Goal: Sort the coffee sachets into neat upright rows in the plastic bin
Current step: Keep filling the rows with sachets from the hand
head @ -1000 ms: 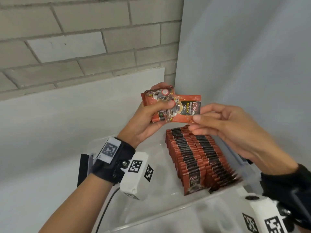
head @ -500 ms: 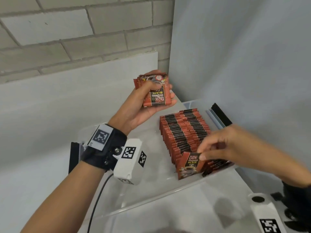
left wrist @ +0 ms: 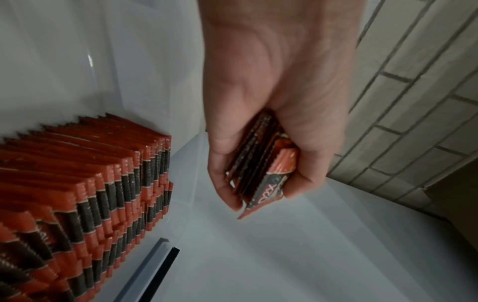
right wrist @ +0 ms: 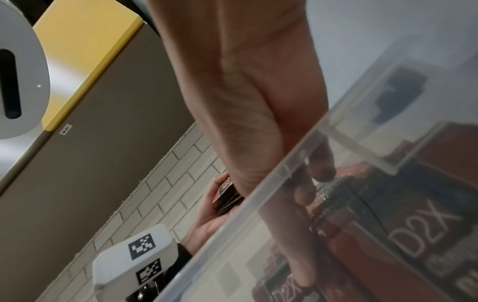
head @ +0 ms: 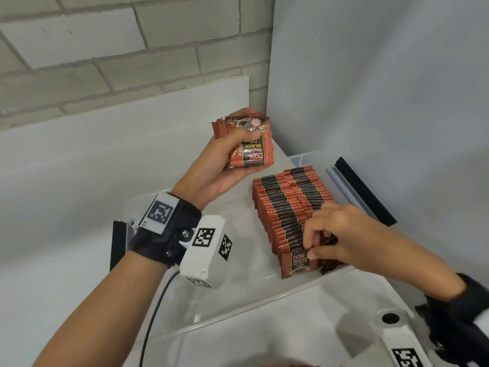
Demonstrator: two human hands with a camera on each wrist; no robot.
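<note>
My left hand [head: 251, 136] is raised above the bin's far left part and grips a small stack of red and black coffee sachets [head: 250, 152], thumb across the top one; the left wrist view shows the stack [left wrist: 261, 173] edge-on between the curled fingers. Upright sachet rows [head: 288, 202] fill the right part of the clear plastic bin [head: 251, 305]. My right hand [head: 311, 245] is down at the near end of the rows and pinches the front sachet [head: 297, 264], fingers on its top edge and thumb on its face. Through the bin wall [right wrist: 258, 198] those fingers [right wrist: 320, 171] appear blurred.
A black strip [head: 365, 192] lies along the bin's right rim and another black piece [head: 117, 245] stands at its left end. A grey wall rises on the right, and a brick wall with a white panel at the back. The bin's left half holds no sachets.
My right hand took one sachet from the stack in the left hand and carried it down to the near end of the rows. The left hand stayed raised with the stack.
</note>
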